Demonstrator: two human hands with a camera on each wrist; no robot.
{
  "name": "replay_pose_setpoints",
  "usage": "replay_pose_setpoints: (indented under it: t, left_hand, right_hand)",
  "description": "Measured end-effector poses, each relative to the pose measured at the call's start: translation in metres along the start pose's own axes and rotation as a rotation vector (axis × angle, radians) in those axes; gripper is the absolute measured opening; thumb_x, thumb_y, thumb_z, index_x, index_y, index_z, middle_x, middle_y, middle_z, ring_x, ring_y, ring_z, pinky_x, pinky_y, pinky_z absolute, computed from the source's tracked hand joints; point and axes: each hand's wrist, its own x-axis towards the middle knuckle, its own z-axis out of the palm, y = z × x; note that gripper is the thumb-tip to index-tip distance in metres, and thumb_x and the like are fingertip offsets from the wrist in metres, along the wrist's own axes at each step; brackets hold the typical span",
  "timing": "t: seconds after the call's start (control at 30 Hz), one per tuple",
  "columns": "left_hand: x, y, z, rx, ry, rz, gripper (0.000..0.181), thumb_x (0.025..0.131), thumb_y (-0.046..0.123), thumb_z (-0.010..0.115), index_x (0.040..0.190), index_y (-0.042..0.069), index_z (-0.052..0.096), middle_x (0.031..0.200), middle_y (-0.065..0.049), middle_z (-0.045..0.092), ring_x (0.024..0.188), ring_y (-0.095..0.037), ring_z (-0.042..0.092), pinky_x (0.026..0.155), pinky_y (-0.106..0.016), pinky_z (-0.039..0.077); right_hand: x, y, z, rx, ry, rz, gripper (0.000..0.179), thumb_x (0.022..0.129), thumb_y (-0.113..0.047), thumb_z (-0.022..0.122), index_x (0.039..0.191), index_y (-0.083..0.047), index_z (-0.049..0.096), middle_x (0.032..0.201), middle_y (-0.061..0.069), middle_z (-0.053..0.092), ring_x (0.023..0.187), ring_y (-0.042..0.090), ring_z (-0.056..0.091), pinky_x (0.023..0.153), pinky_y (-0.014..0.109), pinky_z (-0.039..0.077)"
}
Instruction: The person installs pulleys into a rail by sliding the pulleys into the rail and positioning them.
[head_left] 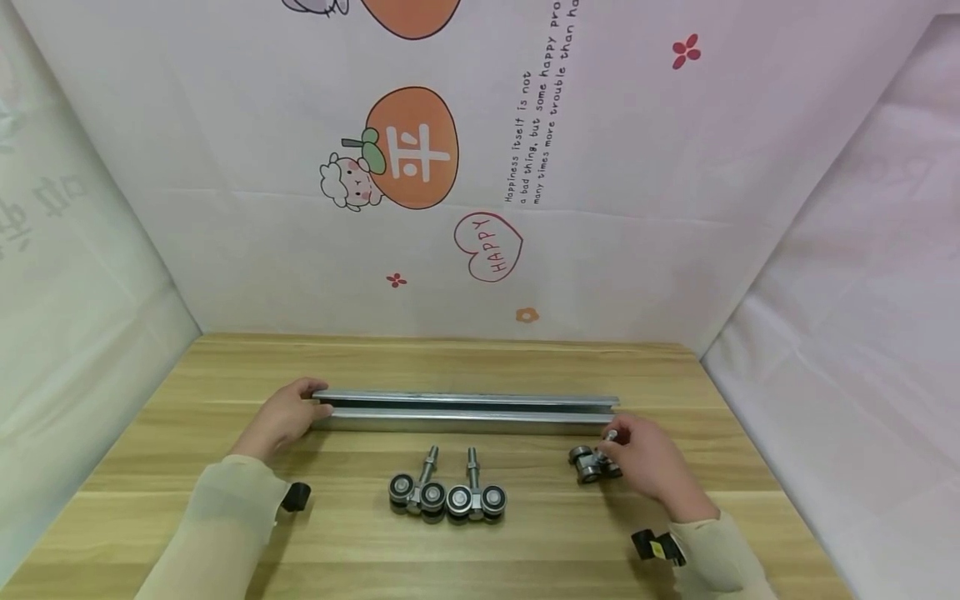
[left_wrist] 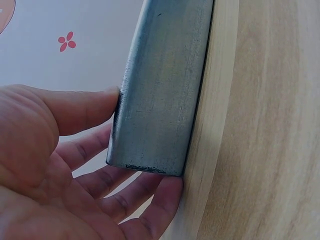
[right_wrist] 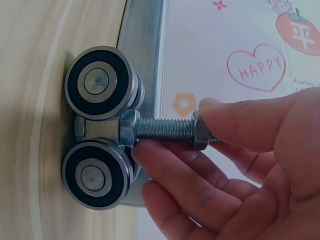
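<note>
A metal track rail [head_left: 472, 421] lies lengthwise across the wooden table, its slot facing up. At its left end my left hand [head_left: 283, 417] grips it; in the left wrist view the thumb is on the upper edge of the rail [left_wrist: 155, 95] and the fingers curl about the end. Near the rail's right end, my right hand [head_left: 645, 457] pinches the threaded bolt of a roller trolley [head_left: 587, 465]. In the right wrist view this trolley [right_wrist: 100, 82] has black-ringed wheels beside the table surface and a nut on its bolt, at the thumb.
Two more roller trolleys, one on the left [head_left: 417, 493] and one on the right [head_left: 476, 498], stand side by side before the rail, bolts pointing up. Printed white cloth [head_left: 600, 275] walls the table [head_left: 360, 558] at the back and both sides.
</note>
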Motion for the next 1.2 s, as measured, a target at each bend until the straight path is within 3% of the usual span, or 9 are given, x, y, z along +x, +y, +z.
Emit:
replay_pose_setpoints:
  t: [0.57, 1.2]
  left_hand:
    - [-0.001, 0.000, 0.001, -0.020, 0.007, 0.001, 0.057, 0.099, 0.025, 0.064, 0.146, 0.000, 0.043, 0.151, -0.029, 0.035, 0.134, -0.050, 0.034, 0.104, -0.064, 0.031]
    - [0.001, -0.003, 0.000, -0.033, -0.008, 0.000, 0.060, 0.099, 0.028, 0.064, 0.148, 0.001, 0.041, 0.152, -0.029, 0.032, 0.134, -0.051, 0.033, 0.104, -0.064, 0.031]
  right_hand:
    - [0.004, 0.030, -0.020, -0.050, 0.033, 0.037, 0.010, 0.097, -0.016, 0.065, 0.100, -0.007, 0.066, 0.093, 0.005, 0.064, 0.074, 0.021, 0.054, 0.061, 0.036, 0.044]
    - [0.009, 0.067, -0.045, -0.094, 0.058, 0.091, 0.028, 0.098, -0.022, 0.063, 0.113, 0.002, 0.064, 0.100, 0.014, 0.065, 0.084, 0.028, 0.059, 0.067, 0.044, 0.048]
